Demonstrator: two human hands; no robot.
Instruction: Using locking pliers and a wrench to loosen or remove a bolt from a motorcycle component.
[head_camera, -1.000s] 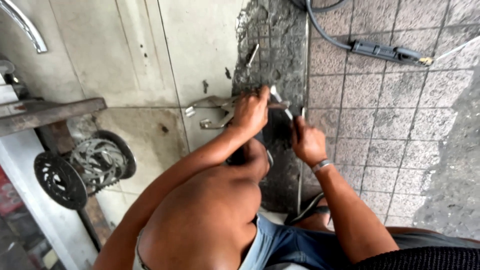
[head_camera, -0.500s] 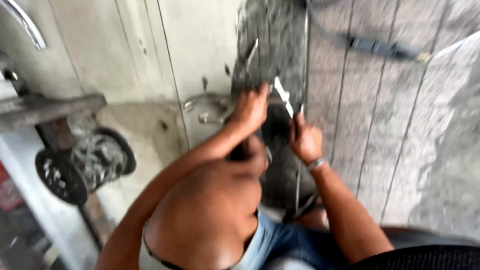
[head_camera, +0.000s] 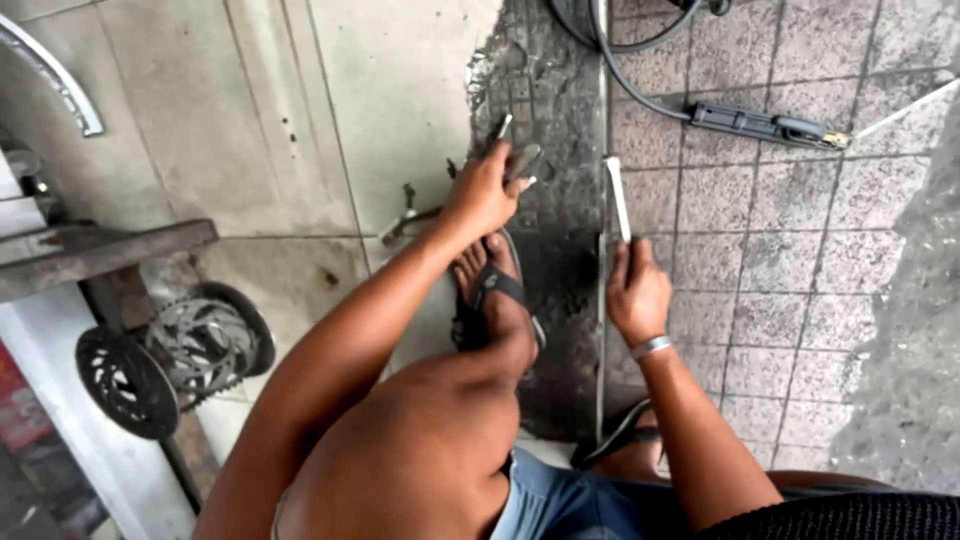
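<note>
Over on the left, a pair of chainrings (head_camera: 170, 360) sat by a rusty steel beam (head_camera: 100, 250). The left hand (head_camera: 485, 195) had its grip closed around a dark, grimy part (head_camera: 522, 160), held low over the wet patch, probably to keep the muck there. The right hand (head_camera: 636, 295) was clamped on a thin metal rod (head_camera: 619, 200), tip pointing away. Floor: pale concrete, then grey pavers with a hose nozzle (head_camera: 765, 125).

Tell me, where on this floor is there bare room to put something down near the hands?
Bare patches: the pale concrete slab beyond the left hand, and the small square tiles right of the right hand, below the black hose nozzle. Crowded: the dark strip between the hands, with the sandalled foot and white stick, and around the sprockets.
</note>
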